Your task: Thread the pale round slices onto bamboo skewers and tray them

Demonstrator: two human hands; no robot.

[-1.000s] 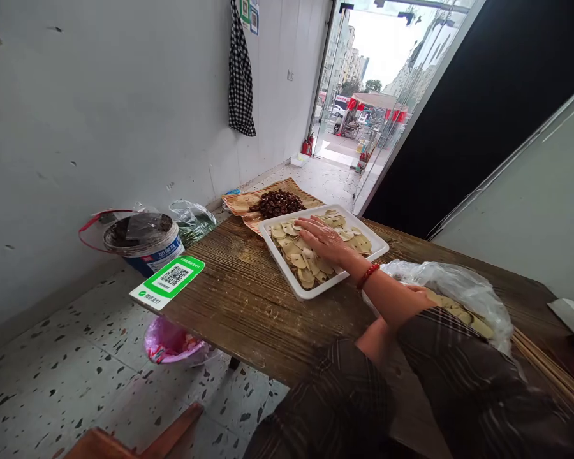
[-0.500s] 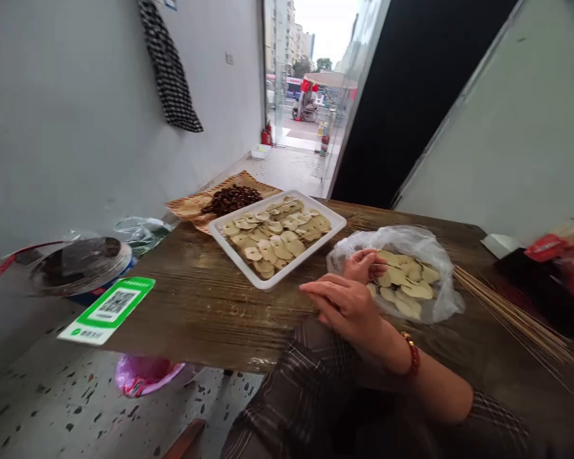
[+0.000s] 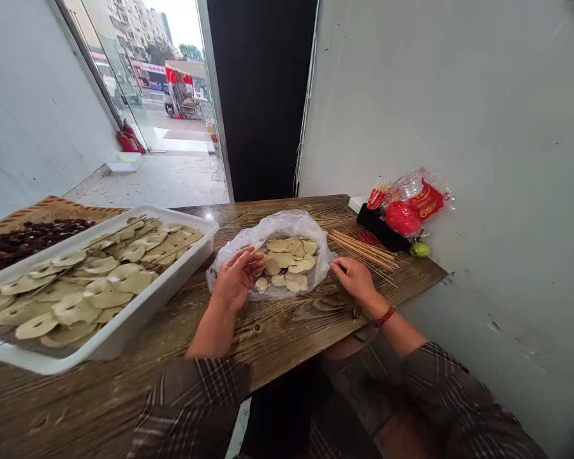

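Note:
A clear plastic bag [image 3: 291,221] lies opened out on the table, with pale, round dried slices [image 3: 287,260] inside. At its left side is my left hand [image 3: 236,278], fingers curled in over the edge; anything small between them is hidden. My right hand [image 3: 355,279], with a red bead bracelet at the wrist, has its thumb and finger pinched together beside the bag's right rim. What it pinches is too small to make out. Just beyond it lies a bundle of thin wooden sticks [image 3: 366,250].
A white tray [image 3: 119,328] of similar slices, some with sticks across them, stands at left. Behind it are dark red dried fruits [image 3: 33,242] on a woven mat. Red-handled scissors [image 3: 367,236], a black box and red packets [image 3: 414,210] sit by the right wall.
The view has swung right. My right hand has gone from in front of the tray, across my left hand, to the bag's right side near the sticks. My left hand stays at the bag.

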